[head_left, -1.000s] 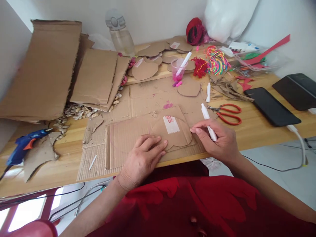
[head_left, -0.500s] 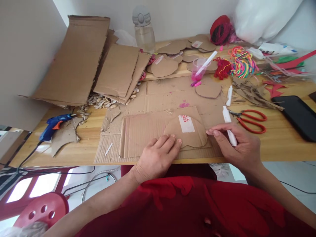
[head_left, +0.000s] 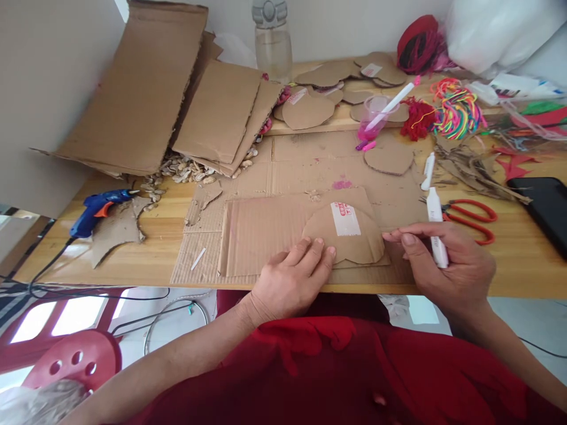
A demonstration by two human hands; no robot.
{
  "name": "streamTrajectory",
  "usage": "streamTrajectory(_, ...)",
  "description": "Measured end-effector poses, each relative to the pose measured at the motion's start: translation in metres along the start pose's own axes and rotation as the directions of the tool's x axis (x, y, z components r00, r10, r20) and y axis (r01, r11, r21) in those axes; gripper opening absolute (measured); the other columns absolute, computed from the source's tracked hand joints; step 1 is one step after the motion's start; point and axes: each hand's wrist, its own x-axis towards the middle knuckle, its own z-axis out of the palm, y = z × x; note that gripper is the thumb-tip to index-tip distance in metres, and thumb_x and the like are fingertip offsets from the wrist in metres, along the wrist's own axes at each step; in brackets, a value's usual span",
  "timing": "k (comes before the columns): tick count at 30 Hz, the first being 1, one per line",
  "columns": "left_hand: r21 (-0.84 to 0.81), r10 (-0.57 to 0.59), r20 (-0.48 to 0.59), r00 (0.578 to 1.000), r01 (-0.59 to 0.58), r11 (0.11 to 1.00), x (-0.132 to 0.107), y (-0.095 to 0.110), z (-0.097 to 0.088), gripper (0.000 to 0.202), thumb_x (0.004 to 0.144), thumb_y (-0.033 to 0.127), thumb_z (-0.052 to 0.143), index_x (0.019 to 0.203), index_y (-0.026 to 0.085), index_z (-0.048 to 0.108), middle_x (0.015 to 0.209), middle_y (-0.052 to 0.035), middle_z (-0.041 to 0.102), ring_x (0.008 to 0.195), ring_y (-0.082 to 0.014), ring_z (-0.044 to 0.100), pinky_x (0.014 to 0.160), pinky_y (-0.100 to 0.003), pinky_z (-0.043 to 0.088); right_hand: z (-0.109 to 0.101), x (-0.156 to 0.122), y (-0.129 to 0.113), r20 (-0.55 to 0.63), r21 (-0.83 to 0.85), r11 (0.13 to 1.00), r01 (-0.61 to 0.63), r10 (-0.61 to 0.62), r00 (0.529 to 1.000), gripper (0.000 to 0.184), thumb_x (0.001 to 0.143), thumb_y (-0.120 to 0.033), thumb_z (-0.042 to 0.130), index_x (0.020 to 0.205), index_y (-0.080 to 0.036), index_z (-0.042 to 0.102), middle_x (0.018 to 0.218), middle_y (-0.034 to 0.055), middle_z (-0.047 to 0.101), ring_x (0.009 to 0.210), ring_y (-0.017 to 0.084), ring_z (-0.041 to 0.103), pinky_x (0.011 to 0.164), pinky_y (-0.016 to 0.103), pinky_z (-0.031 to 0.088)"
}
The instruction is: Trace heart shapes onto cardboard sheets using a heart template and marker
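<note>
Cardboard cutout point(head_left: 349, 245) partly under left hand point(head_left: 295, 278).

Two hands point(head_left: 292, 277), one hot-glue gun point(head_left: 94, 213), one pair of scissors point(head_left: 456, 205), one water bottle point(head_left: 273, 53), one plastic cup point(head_left: 366, 126).

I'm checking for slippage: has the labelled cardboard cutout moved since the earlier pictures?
No, the labelled cardboard cutout shows no clear shift against the pink stain.
</note>
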Motion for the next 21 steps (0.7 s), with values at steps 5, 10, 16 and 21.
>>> streamTrajectory(5, -0.003, -0.003, -0.024, 1.0, 0.003, 1.0, -0.0008, -0.0004, 0.0014, 0.039, 0.099, 0.013, 0.053, 0.135, 0.018, 0.067, 0.134, -0.0055, 0.074, 0.118, -0.0191, 0.07, 0.072, -0.026, 0.064, -0.0003, -0.0008, 0.0016, 0.036, 0.018, 1.0, -0.023, 0.022, 0.999, 0.008, 0.095, -0.03, 0.07, 0.1, -0.028, 0.076, 0.092, 0.0034, 0.081, 0.071, 0.02, 0.073, 0.062, 0.035, 0.057)
streamTrajectory(10, -0.022, -0.018, -0.026, 1.0, 0.017, 1.0, -0.0002, -0.0005, 0.0002, 0.039, 0.099, 0.012, 0.052, 0.134, 0.019, 0.068, 0.134, -0.0037, 0.075, 0.118, -0.0186, 0.07, 0.07, -0.026, 0.064, -0.0007, -0.0021, 0.004, 0.044, 0.03, 0.999, -0.041, 0.04, 0.998, 0.009, 0.095, -0.03, 0.071, 0.102, -0.029, 0.076, 0.094, 0.004, 0.081, 0.073, 0.021, 0.073, 0.061, 0.036, 0.058)
streamTrajectory(16, -0.025, -0.022, -0.028, 0.999, 0.021, 0.999, 0.0003, -0.0002, -0.0001, 0.038, 0.099, 0.012, 0.053, 0.134, 0.019, 0.068, 0.133, -0.0037, 0.075, 0.118, -0.019, 0.07, 0.07, -0.026, 0.064, -0.0011, -0.0013, 0.0021, 0.048, 0.032, 0.998, -0.045, 0.044, 0.998, 0.008, 0.095, -0.03, 0.071, 0.101, -0.028, 0.076, 0.094, 0.004, 0.081, 0.072, 0.021, 0.073, 0.06, 0.036, 0.057)
streamTrajectory(21, -0.032, -0.025, -0.013, 1.0, 0.024, 0.999, 0.0008, -0.0013, -0.0004, 0.039, 0.099, 0.011, 0.053, 0.134, 0.019, 0.068, 0.134, -0.0042, 0.074, 0.117, -0.0187, 0.07, 0.071, -0.026, 0.064, -0.0001, -0.0005, 0.0013, 0.051, 0.029, 0.998, -0.052, 0.05, 0.997, 0.008, 0.095, -0.03, 0.071, 0.1, -0.028, 0.076, 0.093, 0.0039, 0.081, 0.073, 0.021, 0.073, 0.062, 0.037, 0.057)
